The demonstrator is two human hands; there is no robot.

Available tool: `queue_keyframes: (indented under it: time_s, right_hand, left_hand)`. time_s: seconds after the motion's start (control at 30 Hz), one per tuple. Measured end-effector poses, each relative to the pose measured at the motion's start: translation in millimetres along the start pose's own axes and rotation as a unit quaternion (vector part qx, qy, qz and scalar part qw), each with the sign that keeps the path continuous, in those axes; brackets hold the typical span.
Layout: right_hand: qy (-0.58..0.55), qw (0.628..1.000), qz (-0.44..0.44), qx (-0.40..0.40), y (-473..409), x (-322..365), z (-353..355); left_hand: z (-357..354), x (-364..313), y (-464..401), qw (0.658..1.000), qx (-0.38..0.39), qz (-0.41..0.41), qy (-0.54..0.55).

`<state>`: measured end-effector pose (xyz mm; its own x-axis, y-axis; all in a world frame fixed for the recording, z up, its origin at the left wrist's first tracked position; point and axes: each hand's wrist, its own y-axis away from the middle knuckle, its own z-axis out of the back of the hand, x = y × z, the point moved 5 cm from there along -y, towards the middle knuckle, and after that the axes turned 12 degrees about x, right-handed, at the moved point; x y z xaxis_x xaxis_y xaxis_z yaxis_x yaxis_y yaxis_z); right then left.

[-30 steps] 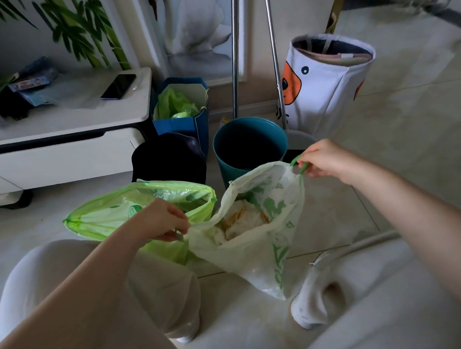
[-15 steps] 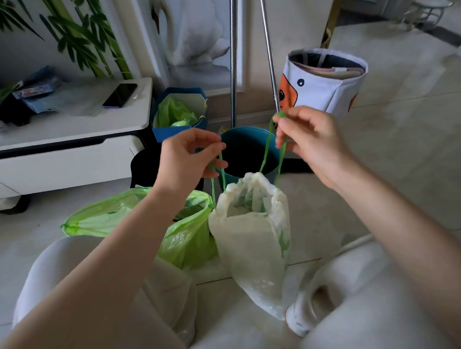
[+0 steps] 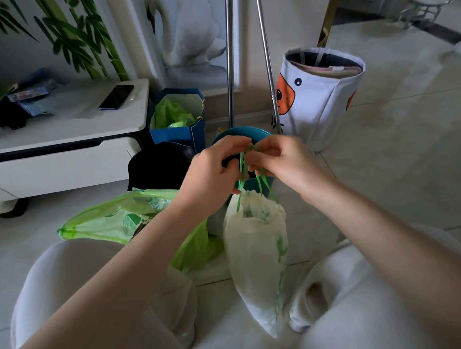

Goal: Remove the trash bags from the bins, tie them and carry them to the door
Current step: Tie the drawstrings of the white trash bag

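A crouching person's left hand (image 3: 213, 172) and right hand (image 3: 279, 158) meet in front of the teal bin (image 3: 262, 183), each pinching the green drawstrings (image 3: 241, 171) of a white bag (image 3: 257, 255), apparently to knot them. The bag hangs below the hands, its mouth cinched by the taut strings. Left of it, a green bag (image 3: 114, 223) lies open on the floor, seemingly awaiting its turn.

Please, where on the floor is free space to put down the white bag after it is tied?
Bare tile lies right of the white bag, below the fabric basket. It is crowded to the left: the green bag, the black bin and the teal bin stand close together.
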<state>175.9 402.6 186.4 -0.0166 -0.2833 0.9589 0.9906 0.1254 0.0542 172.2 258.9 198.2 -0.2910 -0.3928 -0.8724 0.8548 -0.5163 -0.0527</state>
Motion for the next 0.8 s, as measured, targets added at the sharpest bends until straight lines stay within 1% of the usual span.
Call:
queue_keyframes:
  time_s: [0.07,0.13,0.17,0.2,0.23,0.3,0.33,0.37,0.4,0.43,0.47,0.5,0.53,0.6,0.7,0.8]
  right_hand:
    - [0.006,1.000,-0.011,0.001,-1,-2,-1]
    - [-0.003,0.999,-0.027,0.020,-3,-6,-4]
    - [-0.008,0.999,-0.036,0.031,-4,-8,-5]
    - [-0.009,0.998,-0.043,0.037,-4,-8,-5]
    - [-0.014,0.998,-0.045,0.036,-5,-8,-4]
    - [-0.028,0.999,-0.039,0.017,-4,-6,0]
    - [-0.032,0.999,-0.027,0.008,-3,-4,3]
    - [-0.029,1.000,-0.011,0.003,-3,-2,5]
    - [-0.022,1.000,0.007,0.003,-2,1,6]
    - [-0.009,1.000,0.024,0.006,-1,3,5]
    - [0.008,0.999,0.039,0.012,0,5,5]
    - [0.028,0.998,0.051,0.018,1,6,3]
    - [0.045,0.997,0.060,0.028,2,7,1]
    - [0.061,0.994,0.072,0.056,4,8,-5]
    - [0.046,0.993,0.070,0.084,4,8,-13]
    - [-0.009,0.995,0.065,0.080,3,7,-14]
  left_hand:
    - [-3,0,1,0.999,0.006,-0.020,-0.037]
    - [-5,-5,3,0.993,0.000,-0.063,-0.097]
    - [-4,-7,5,0.988,-0.021,-0.086,-0.127]
    - [-1,-8,8,0.984,-0.058,-0.102,-0.134]
    - [6,-6,10,0.983,-0.113,-0.102,-0.105]
    - [18,13,14,0.975,-0.213,-0.051,0.025]
    - [19,25,13,0.971,-0.225,-0.021,0.073]
    - [13,37,11,0.977,-0.196,0.006,0.087]
    - [0,51,8,0.989,-0.128,0.038,0.068]
    - [-18,65,5,0.996,-0.034,0.070,0.040]
    - [-38,79,4,0.993,0.047,0.103,0.013]
    - [-55,91,5,0.987,0.098,0.128,0.006]
    - [-68,100,4,0.983,0.115,0.144,0.013]
    - [-86,111,-2,0.982,0.101,0.153,0.037]
    - [-101,113,-15,0.990,0.048,0.132,-0.011]
    - [-111,109,-24,0.993,-0.005,0.108,-0.046]
